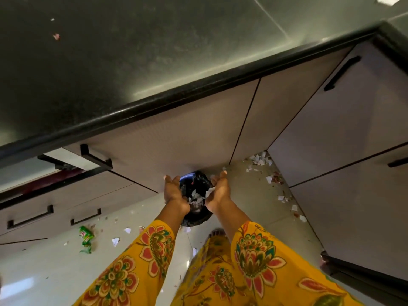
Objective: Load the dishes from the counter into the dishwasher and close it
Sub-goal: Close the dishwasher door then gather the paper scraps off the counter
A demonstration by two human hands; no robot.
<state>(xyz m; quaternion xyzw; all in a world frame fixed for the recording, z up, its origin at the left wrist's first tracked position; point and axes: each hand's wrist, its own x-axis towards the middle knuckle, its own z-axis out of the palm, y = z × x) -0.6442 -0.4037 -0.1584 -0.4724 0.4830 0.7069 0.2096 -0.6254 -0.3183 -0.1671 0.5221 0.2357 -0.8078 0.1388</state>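
Observation:
My left hand (174, 191) and my right hand (218, 191) are held out low in front of me, palms facing each other, fingers straight. Between and below them stands a small bin lined with a black bag (198, 181), with a blue rim showing at its far side. White paper scraps (197, 198) lie loose between my palms over the bin's mouth, one touching my right palm. Neither hand grips anything. No dish and no dishwasher are in this view.
A dark stone counter (110, 62) fills the top, with its rounded edge above grey cabinet doors (176, 140) and black bar handles (96, 160). Torn paper (260, 160) and a green wrapper (86, 236) litter the pale floor. My foot (217, 233) stands behind the bin.

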